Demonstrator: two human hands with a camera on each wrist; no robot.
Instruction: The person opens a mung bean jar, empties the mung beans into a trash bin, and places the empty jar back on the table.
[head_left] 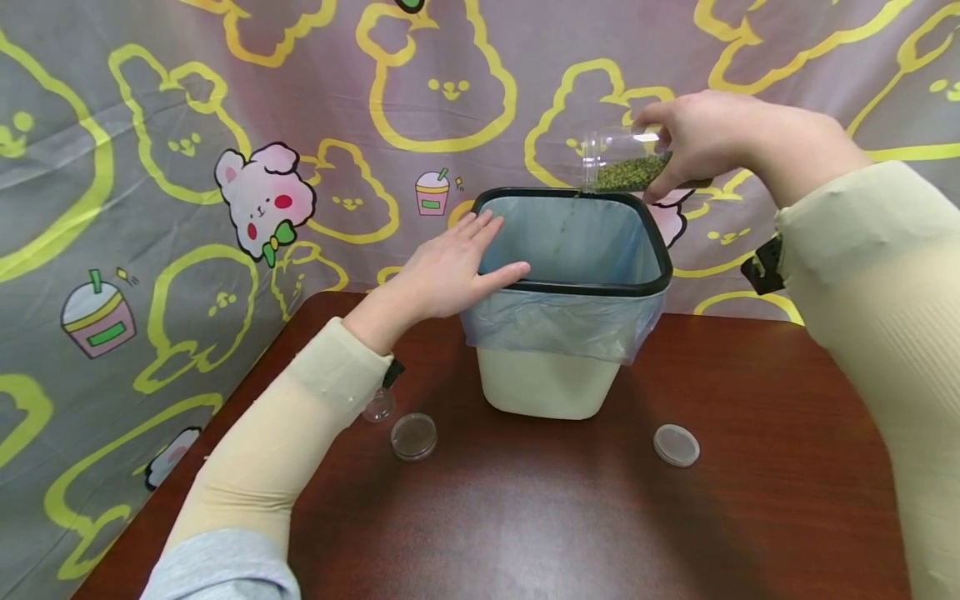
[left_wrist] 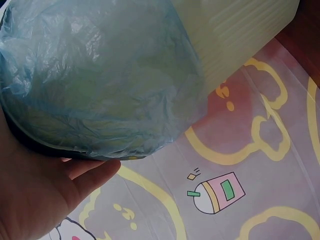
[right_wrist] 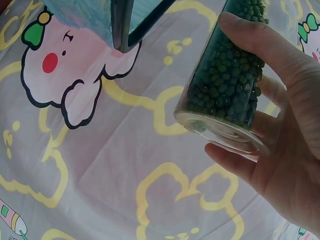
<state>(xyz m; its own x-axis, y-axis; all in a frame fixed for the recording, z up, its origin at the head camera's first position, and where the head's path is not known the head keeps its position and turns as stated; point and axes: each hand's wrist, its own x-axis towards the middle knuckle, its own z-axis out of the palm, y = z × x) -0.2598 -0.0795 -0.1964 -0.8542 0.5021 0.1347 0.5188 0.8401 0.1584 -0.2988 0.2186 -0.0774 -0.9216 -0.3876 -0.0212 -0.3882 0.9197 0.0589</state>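
My right hand point(head_left: 708, 142) grips a clear plastic jar point(right_wrist: 200, 112) tipped on its side, its mouth over the far rim of a trash can. Green mung beans point(head_left: 630, 173) fill the lower side of the jar, and a few fall from its mouth into the can. The trash can point(head_left: 551, 383) is cream, with a black rim point(head_left: 585, 288) and a blue plastic bag point(head_left: 555, 321) lining it and folded over outside. My left hand point(head_left: 453, 267) rests at the can's left rim, fingers extended. In the left wrist view its fingers point(left_wrist: 97, 177) lie just under the rim.
On the brown table point(head_left: 525, 517), a clear round lid point(head_left: 413, 437) and a smaller clear round piece point(head_left: 378, 406) lie left of the can. A whitish round lid point(head_left: 677, 445) lies to its right. A patterned curtain point(head_left: 450, 83) hangs behind and along the left.
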